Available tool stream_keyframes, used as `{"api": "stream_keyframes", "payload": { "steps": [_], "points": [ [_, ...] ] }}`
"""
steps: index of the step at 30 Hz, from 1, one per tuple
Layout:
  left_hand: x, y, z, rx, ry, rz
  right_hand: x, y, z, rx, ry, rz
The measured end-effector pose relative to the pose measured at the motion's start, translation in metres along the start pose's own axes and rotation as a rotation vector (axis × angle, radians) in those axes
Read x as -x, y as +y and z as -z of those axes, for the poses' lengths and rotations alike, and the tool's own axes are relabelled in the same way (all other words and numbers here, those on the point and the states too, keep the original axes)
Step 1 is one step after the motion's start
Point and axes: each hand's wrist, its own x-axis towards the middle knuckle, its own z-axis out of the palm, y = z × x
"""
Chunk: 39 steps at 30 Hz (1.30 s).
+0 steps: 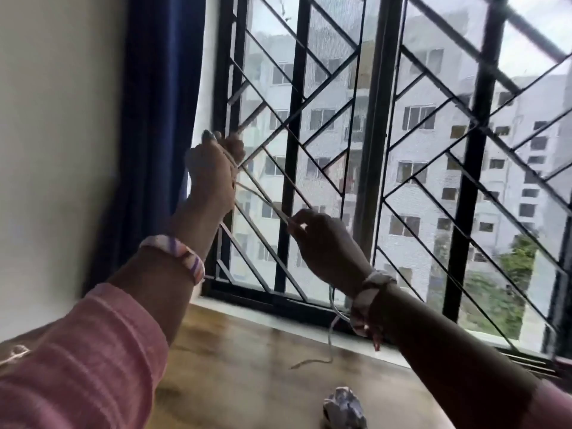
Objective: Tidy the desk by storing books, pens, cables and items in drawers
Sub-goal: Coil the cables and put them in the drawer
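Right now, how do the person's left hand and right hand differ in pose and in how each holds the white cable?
The left hand is raised higher, beside the blue curtain, closed in a fist with the white cable apparently wrapped around it. The right hand sits lower and nearer the window grille, pinching the cable between its fingertips; the loose end hangs past that wrist to the wooden desk. Both keep the cable taut between them, and both wrists wear bands.

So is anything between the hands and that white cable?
No. Both hands already hold the white cable: the left hand has it wound around, the right hand pinches it, and its loose end trails onto the desk.
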Motion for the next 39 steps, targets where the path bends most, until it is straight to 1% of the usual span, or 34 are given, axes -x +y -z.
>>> {"api": "stream_keyframes", "payload": {
  "steps": [1,2,3,4,5,6,7,8,9,10,11,13,14,15,17,18,19,21,23,24,25,26,27,29,30,31,32,33,34,35,36,37,38,39],
  "points": [
    [0.004,-0.007,0.004,-0.307,-0.005,-0.172,0.004,-0.003,0.004,-0.024,0.006,-0.01],
    [0.009,-0.011,0.009,-0.62,-0.058,-0.384,0.006,-0.008,0.012,-0.017,0.021,-0.001],
    [0.013,-0.012,0.011,-0.894,-0.171,-0.615,0.007,-0.013,0.022,0.029,0.033,0.016],
    [0.018,-0.009,0.013,-1.12,-0.31,-0.831,0.006,-0.018,0.033,0.087,0.055,0.041],
    [0.021,0.0,0.008,-1.299,-0.441,-1.001,0.004,-0.023,0.049,0.136,0.105,0.058],
    [0.028,0.011,-0.002,-1.429,-0.531,-1.096,0.0,-0.027,0.066,0.156,0.173,0.066],
    [0.038,0.025,-0.016,-1.498,-0.572,-1.096,-0.006,-0.03,0.082,0.153,0.25,0.063],
    [0.049,0.04,-0.033,-1.518,-0.59,-1.039,-0.012,-0.033,0.098,0.126,0.339,0.064],
    [0.059,0.053,-0.05,-1.497,-0.612,-0.932,-0.019,-0.037,0.112,0.078,0.428,0.059],
    [0.068,0.067,-0.068,-1.456,-0.649,-0.783,-0.025,-0.044,0.126,0.034,0.502,0.059],
    [0.078,0.081,-0.084,-1.367,-0.706,-0.624,-0.029,-0.051,0.138,0.019,0.551,0.059],
    [0.095,0.11,-0.111,-1.021,-0.797,-0.268,-0.032,-0.066,0.161,0.082,0.605,0.068],
    [0.102,0.121,-0.118,-0.807,-0.805,-0.102,-0.031,-0.073,0.17,0.124,0.623,0.093],
    [0.109,0.131,-0.123,-0.592,-0.802,0.035,-0.028,-0.08,0.178,0.145,0.632,0.136],
    [0.127,0.147,-0.126,-0.207,-0.8,0.232,-0.012,-0.096,0.189,0.132,0.613,0.235],
    [0.136,0.153,-0.126,-0.036,-0.773,0.303,-0.003,-0.103,0.19,0.117,0.595,0.263],
    [0.141,0.158,-0.125,0.113,-0.71,0.348,0.005,-0.108,0.19,0.104,0.556,0.273],
    [0.146,0.165,-0.121,0.34,-0.517,0.388,0.024,-0.113,0.181,0.126,0.387,0.239],
    [0.144,0.167,-0.116,0.465,-0.298,0.369,0.045,-0.111,0.165,0.21,0.205,0.222],
    [0.144,0.166,-0.113,0.474,-0.203,0.317,0.055,-0.11,0.158,0.234,0.171,0.221],
    [0.143,0.163,-0.109,0.421,-0.128,0.24,0.066,-0.11,0.154,0.253,0.172,0.22],
    [0.138,0.158,-0.103,0.312,-0.064,0.128,0.073,-0.11,0.153,0.283,0.197,0.242],
    [0.133,0.151,-0.097,0.111,-0.009,-0.028,0.079,-0.109,0.154,0.33,0.213,0.256],
    [0.119,0.137,-0.076,-0.477,0.025,-0.436,0.09,-0.109,0.162,0.369,0.192,0.242],
    [0.114,0.132,-0.066,-0.784,0.004,-0.647,0.095,-0.108,0.168,0.354,0.187,0.231],
    [0.112,0.131,-0.056,-1.035,-0.062,-0.814,0.1,-0.108,0.173,0.346,0.18,0.214],
    [0.115,0.131,-0.049,-1.237,-0.191,-0.936,0.104,-0.105,0.178,0.369,0.187,0.218],
    [0.121,0.131,-0.046,-1.408,-0.356,-1.021,0.108,-0.103,0.184,0.423,0.183,0.211],
    [0.129,0.132,-0.045,-1.528,-0.525,-1.055,0.109,-0.1,0.19,0.465,0.205,0.228],
    [0.138,0.132,-0.047,-1.617,-0.673,-1.011,0.111,-0.097,0.198,0.513,0.202,0.199],
    [0.147,0.133,-0.052,-1.652,-0.81,-0.875,0.112,-0.092,0.203,0.553,0.209,0.167],
    [0.158,0.135,-0.06,-1.602,-0.918,-0.651,0.113,-0.087,0.209,0.599,0.206,0.126],
    [0.169,0.135,-0.068,-1.466,-0.996,-0.354,0.113,-0.077,0.213,0.634,0.225,0.103],
    [0.18,0.136,-0.074,-1.307,-1.032,-0.111,0.114,-0.073,0.216,0.673,0.219,0.072]
  ]
}}
